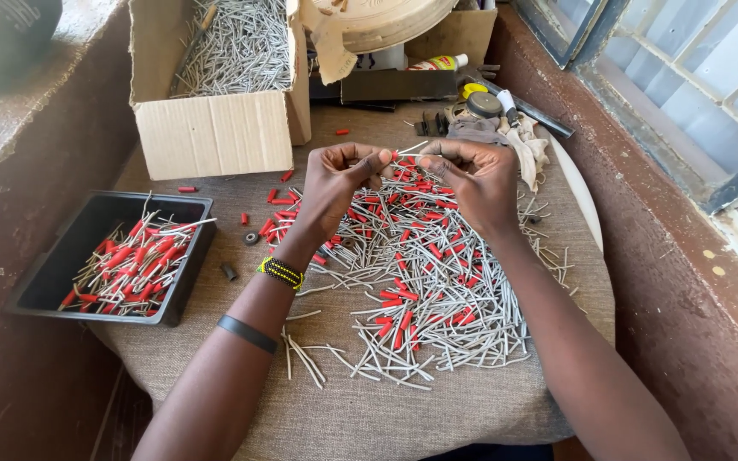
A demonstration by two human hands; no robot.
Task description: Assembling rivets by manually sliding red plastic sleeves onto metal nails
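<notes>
One thin grey pin (405, 159) is pinched between both hands, held above the big heap on the surface; the left hand (339, 175) has its thumb and forefinger pressed together on one end, and the right hand (471, 175) closes its fingers (437, 156) on the other, though whether a red sleeve sits on this pin is hard to tell. Judging by its look, the pin is very light, stiff and slim, likely to slip or bend if squeezed mid-length, so the ends near the fingertips seem the best place to take hold. Directly beneath lies the heap of grey pins and red sleeves (420, 273), spread loosely over the burlap-covered surface (360, 410), with a few stray red sleeves (187, 189) scattered to the left. A small black ring (251, 238) rests just beside the heap. Further left, a black tray (61, 256) holds pins already carrying red sleeves. Behind it, an open cardboard box (215, 132) is filled with bare grey pins. At the far edge sit a crumpled cloth (506, 137), a small bottle (437, 62) and some dark tools, near the window frame (694, 94).
</notes>
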